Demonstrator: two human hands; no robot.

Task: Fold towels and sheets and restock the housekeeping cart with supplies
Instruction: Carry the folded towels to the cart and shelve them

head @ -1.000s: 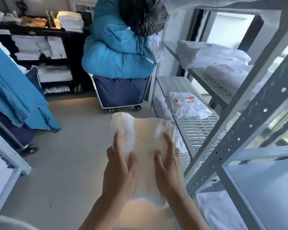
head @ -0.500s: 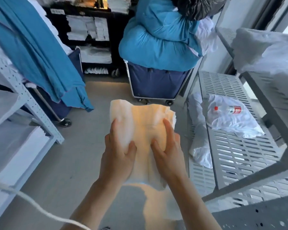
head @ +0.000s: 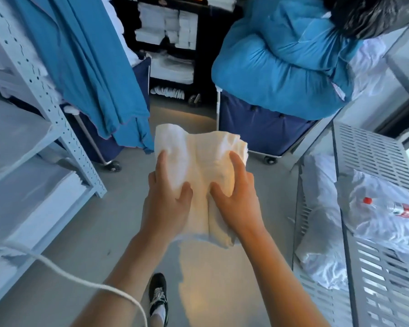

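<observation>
Both hands — left (head: 168,197), right (head: 237,199) — grip folded towel (head: 198,161); bottle (head: 397,208) label unreadable.

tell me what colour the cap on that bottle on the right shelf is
Red: the bottle cap shows clearly in the head view.

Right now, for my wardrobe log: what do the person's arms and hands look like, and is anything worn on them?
Both forearms are bare, no sleeves in view. The left hand and right hand show no gloves, rings or watch. A thin white cord crosses in front of the left forearm.
</observation>
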